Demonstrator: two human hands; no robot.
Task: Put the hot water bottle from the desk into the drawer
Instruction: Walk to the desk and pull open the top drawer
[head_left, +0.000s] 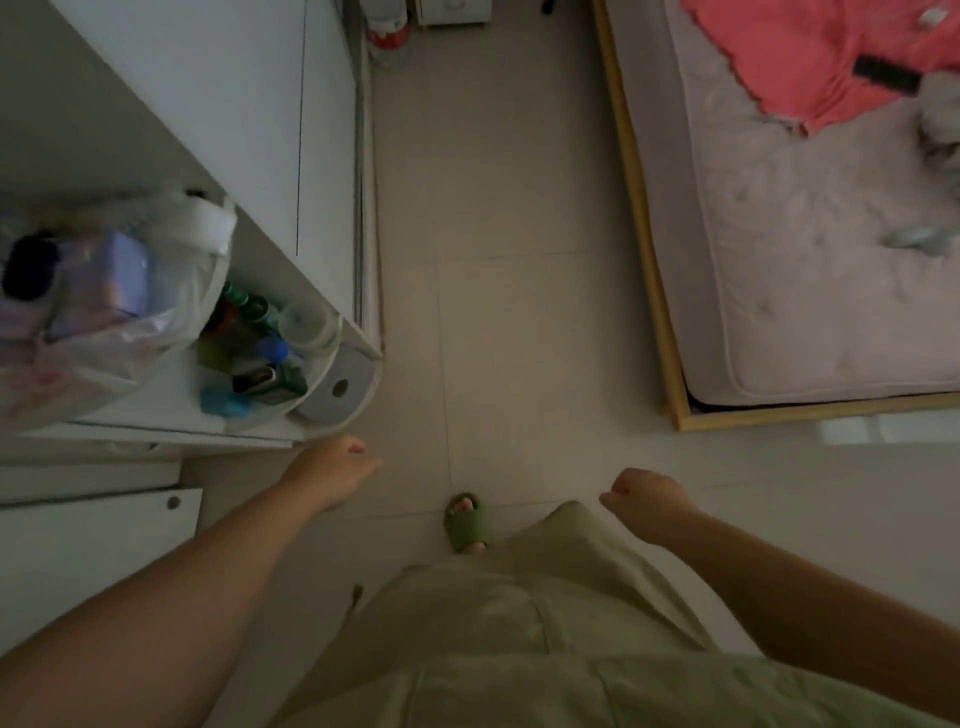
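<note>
I look straight down at a tiled floor. My left hand hangs just off the corner of a white desk or shelf unit, fingers loosely curled, holding nothing. My right hand is a loose fist over the floor, also empty. No hot water bottle shows that I can pick out. White panels at the lower left may be drawer fronts; I cannot tell.
On the white unit lie a clear plastic bag of items, several small bottles and a grey roll. A bed with a pink mattress and wooden frame fills the right. One foot wears a green slipper.
</note>
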